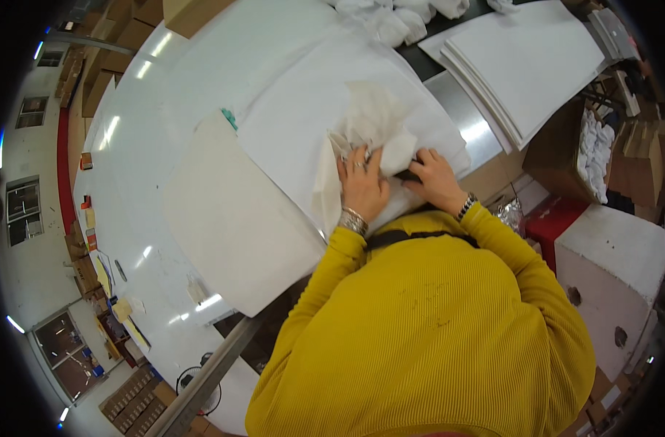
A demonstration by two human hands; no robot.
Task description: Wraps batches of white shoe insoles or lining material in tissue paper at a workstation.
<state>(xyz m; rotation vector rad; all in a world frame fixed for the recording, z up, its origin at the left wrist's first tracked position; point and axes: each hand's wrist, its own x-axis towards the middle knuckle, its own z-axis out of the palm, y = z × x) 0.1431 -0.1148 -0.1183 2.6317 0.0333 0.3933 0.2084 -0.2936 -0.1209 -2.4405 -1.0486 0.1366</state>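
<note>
A crumpled sheet of white tissue paper [372, 116] lies on a large white sheet [303, 124] near the table's [165, 109] front edge, wrapped around one white bundle [398, 151]. The left hand [361, 186] presses flat, fingers spread, on the paper. The right hand [438, 178] curls over one dark object [409, 175]. Two paper stacks [522, 65] sit right.

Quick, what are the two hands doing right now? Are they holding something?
Left hand: fingers spread, pressing flat on the crumpled white tissue paper.
Right hand: curled on a dark thing under a white wad; grip cannot be told.
</note>
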